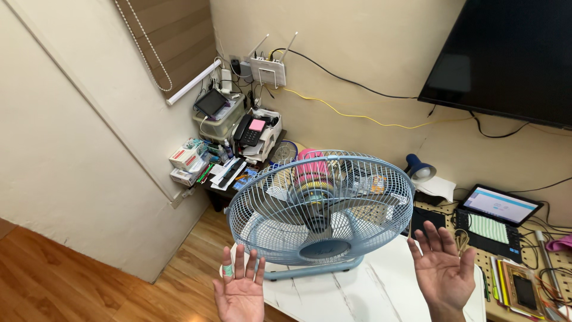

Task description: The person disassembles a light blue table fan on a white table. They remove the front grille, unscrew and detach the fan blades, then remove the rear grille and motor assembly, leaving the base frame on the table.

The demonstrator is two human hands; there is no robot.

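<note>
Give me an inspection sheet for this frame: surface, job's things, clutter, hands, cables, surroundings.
Surface: white marble-patterned tabletop.
Job's things: pale blue wire-grille table fan, upright on it.
Clutter: pens, boxes and a black desk phone on the far shelf; small laptop at right.
Hands: left hand and right hand open, palms up, holding nothing, either side of the fan.
Cables: yellow cable and black cable along the wall.
Surroundings: white router, dark wall screen, wooden floor.

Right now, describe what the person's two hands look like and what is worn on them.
Both hands are bare, with no gloves, rings or watch in view. The left hand has a small pale green strip, like a bandage or tape, wrapped around one finger. The right hand wears nothing. No sleeves show; the wrists leave the frame uncovered at the bottom edge.
</note>
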